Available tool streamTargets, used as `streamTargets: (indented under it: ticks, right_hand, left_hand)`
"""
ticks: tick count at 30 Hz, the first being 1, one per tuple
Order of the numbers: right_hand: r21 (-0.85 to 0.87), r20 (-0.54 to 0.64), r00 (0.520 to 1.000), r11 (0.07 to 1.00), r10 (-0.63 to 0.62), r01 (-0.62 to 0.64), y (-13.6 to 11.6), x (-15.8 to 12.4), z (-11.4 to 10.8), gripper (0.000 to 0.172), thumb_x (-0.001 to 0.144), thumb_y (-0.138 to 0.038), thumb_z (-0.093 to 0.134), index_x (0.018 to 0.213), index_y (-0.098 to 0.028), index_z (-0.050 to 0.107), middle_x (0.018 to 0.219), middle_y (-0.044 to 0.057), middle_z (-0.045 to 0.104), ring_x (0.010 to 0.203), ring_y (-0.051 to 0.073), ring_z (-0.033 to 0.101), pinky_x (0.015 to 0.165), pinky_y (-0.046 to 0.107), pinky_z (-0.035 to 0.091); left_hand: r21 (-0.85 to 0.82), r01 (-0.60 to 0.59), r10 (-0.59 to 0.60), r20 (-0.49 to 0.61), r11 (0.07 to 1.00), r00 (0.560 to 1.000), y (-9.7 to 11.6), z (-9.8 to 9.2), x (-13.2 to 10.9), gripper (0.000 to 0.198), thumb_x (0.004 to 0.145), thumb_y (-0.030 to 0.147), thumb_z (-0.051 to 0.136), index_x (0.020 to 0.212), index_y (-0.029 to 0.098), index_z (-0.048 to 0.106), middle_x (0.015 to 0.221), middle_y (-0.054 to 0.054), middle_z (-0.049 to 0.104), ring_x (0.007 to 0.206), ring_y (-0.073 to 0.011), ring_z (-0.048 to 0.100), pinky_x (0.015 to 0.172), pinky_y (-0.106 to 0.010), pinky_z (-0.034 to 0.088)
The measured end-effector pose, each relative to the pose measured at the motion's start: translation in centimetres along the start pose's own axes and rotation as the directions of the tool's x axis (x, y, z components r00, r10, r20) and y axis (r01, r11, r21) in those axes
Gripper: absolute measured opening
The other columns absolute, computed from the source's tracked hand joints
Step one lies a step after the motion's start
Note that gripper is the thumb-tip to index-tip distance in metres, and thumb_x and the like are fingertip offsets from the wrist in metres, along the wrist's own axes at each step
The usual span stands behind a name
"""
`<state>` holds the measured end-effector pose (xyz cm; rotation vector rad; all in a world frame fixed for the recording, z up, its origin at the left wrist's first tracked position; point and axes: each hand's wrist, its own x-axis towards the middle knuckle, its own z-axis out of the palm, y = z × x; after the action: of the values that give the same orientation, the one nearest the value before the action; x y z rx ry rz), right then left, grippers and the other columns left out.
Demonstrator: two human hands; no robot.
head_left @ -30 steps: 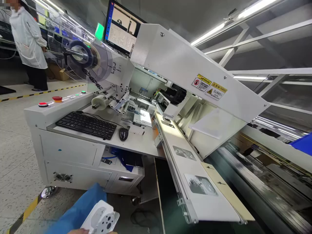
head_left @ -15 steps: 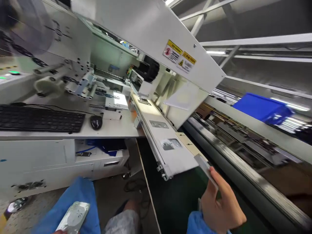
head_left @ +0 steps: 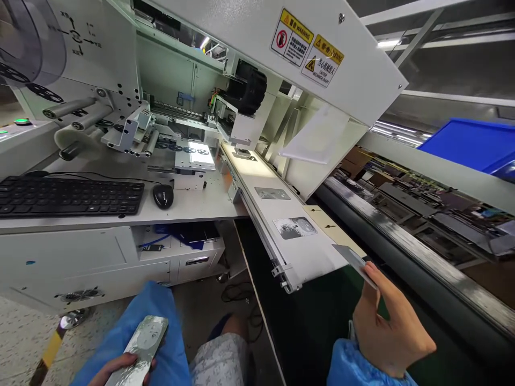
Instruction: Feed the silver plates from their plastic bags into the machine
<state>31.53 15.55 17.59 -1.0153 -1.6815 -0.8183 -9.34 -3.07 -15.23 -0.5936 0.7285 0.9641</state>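
My right hand (head_left: 392, 321) pinches a thin flat plate (head_left: 354, 264) by its edge, just off the front right corner of the white conveyor belt (head_left: 314, 260). At the lower left, my left hand (head_left: 124, 367) is closed around a silvery plate or stack (head_left: 147, 338) with round markings, above a blue-covered leg. On the belt lie a patterned silver plate (head_left: 295, 227), a grey plate (head_left: 272, 193) behind it, and another plate (head_left: 244, 155) under the lit machine head.
A black keyboard (head_left: 70, 197) and mouse (head_left: 163, 197) sit on the white bench (head_left: 197, 206) at left. Rollers (head_left: 90, 115) stand behind them. A slanted machine cover (head_left: 249, 37) hangs overhead. A dark rail (head_left: 386, 252) runs along the right, near a blue bin (head_left: 470, 145).
The view has shifted and sharpened. More of my left hand shows around the silvery plate. My right hand, still holding its plate, appears farther right and remains near the belt corner.
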Motion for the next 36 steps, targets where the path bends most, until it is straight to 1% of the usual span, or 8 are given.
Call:
streamTargets:
  ticks: [6, 10, 15, 19, 23, 27, 30, 36]
  right_hand:
    - [0.02, 0.021, 1.0, 1.0, -0.013, 0.012, 0.5, -0.1, -0.1, 0.06, 0.09, 0.001, 0.071, 0.14, -0.034, 0.067, 0.128, 0.003, 0.075, 0.112, 0.035, 0.075, 0.095, 0.05, 0.065]
    - [0.003, 0.057, 0.998, 1.0, 0.013, -0.013, 0.5, -0.1, -0.3, 0.06, 0.09, 0.0, 0.072, 0.14, -0.034, 0.067, 0.129, 0.003, 0.075, 0.113, 0.035, 0.074, 0.092, 0.049, 0.065]
    - [0.053, 0.105, 0.994, 0.998, 0.021, -0.027, 0.6, -0.3, 0.0, 0.058, 0.091, 0.0, 0.071, 0.138, -0.034, 0.068, 0.131, 0.003, 0.074, 0.117, 0.033, 0.073, 0.1, 0.048, 0.063]
    - [0.089, 0.163, 0.986, 0.996, -0.023, 0.009, 1.4, -0.9, 0.9, 0.051, 0.094, -0.003, 0.069, 0.137, -0.031, 0.069, 0.131, 0.005, 0.074, 0.12, 0.03, 0.071, 0.108, 0.048, 0.059]
    - [0.183, 0.448, 0.89, 0.983, -0.087, 0.003, 2.5, -1.7, 1.8, 0.028, 0.102, -0.021, 0.058, 0.124, -0.026, 0.074, 0.13, 0.007, 0.073, 0.13, 0.035, 0.065, 0.116, 0.06, 0.051]
    - [0.192, 0.663, 0.748, 0.975, -0.041, -0.116, 2.6, -2.3, 2.5, 0.034, 0.104, -0.036, 0.05, 0.129, -0.024, 0.071, 0.135, 0.009, 0.07, 0.13, 0.036, 0.064, 0.112, 0.064, 0.052]
    - [0.198, 0.67, 0.742, 0.964, -0.002, -0.176, 2.4, -2.6, 3.0, 0.036, 0.105, -0.041, 0.051, 0.13, -0.024, 0.071, 0.138, 0.01, 0.069, 0.134, 0.035, 0.061, 0.117, 0.062, 0.047]
    - [0.262, 0.663, 0.746, 0.917, 0.055, -0.3, 2.6, -2.9, 3.7, 0.035, 0.102, -0.048, 0.059, 0.124, -0.024, 0.073, 0.137, 0.011, 0.07, 0.138, 0.035, 0.057, 0.121, 0.062, 0.041]
  left_hand:
    - [-0.046, -0.005, 0.007, 0.026, 0.999, 1.0, 0.5, 0.3, -0.9, 0.131, 0.047, 0.02, 0.093, 0.157, 0.033, 0.022, 0.065, 0.0, 0.072, 0.057, -0.0414, 0.072, 0.051, -0.051, 0.062]
    - [-0.017, -0.001, 0.001, 0.013, 1.0, 1.0, 0.3, 0.4, -1.1, 0.136, 0.037, 0.008, 0.095, 0.153, 0.037, 0.03, 0.068, 0.005, 0.074, 0.057, -0.0372, 0.073, 0.053, -0.046, 0.063]
    - [0.092, -0.183, 0.185, -0.015, 0.979, 0.983, -0.7, -0.5, -0.2, 0.114, 0.046, 0.028, 0.101, 0.146, 0.027, 0.045, 0.075, -0.001, 0.078, 0.056, -0.0277, 0.074, 0.05, -0.034, 0.061]
    - [0.071, -0.168, 0.17, -0.025, 0.983, 0.985, -1.1, -1.2, 0.5, 0.115, 0.047, 0.025, 0.099, 0.148, 0.025, 0.043, 0.079, -0.004, 0.079, 0.058, -0.0284, 0.074, 0.051, -0.036, 0.062]
    - [0.038, -0.185, 0.188, -0.067, 0.982, 0.98, -1.0, -0.6, 0.0, 0.119, 0.039, 0.013, 0.095, 0.145, 0.037, 0.049, 0.08, 0.004, 0.079, 0.057, -0.0283, 0.074, 0.052, -0.035, 0.06]
    - [0.031, -0.028, 0.03, -0.08, 0.999, 0.996, -0.5, 1.2, -1.3, 0.135, 0.025, -0.001, 0.092, 0.146, 0.04, 0.048, 0.088, 0.006, 0.08, 0.059, -0.0283, 0.074, 0.055, -0.035, 0.059]
    - [-0.021, 0.076, -0.077, -0.098, 0.997, 0.992, 0.0, 2.0, -1.9, 0.143, 0.027, -0.002, 0.091, 0.151, 0.041, 0.037, 0.085, 0.007, 0.079, 0.059, -0.0325, 0.074, 0.057, -0.04, 0.062]
    - [-0.077, 0.11, -0.117, -0.085, 0.991, 0.99, 0.7, 1.1, -1.5, 0.136, 0.045, 0.023, 0.095, 0.158, 0.039, 0.021, 0.068, 0.006, 0.073, 0.064, -0.039, 0.076, 0.056, -0.045, 0.064]
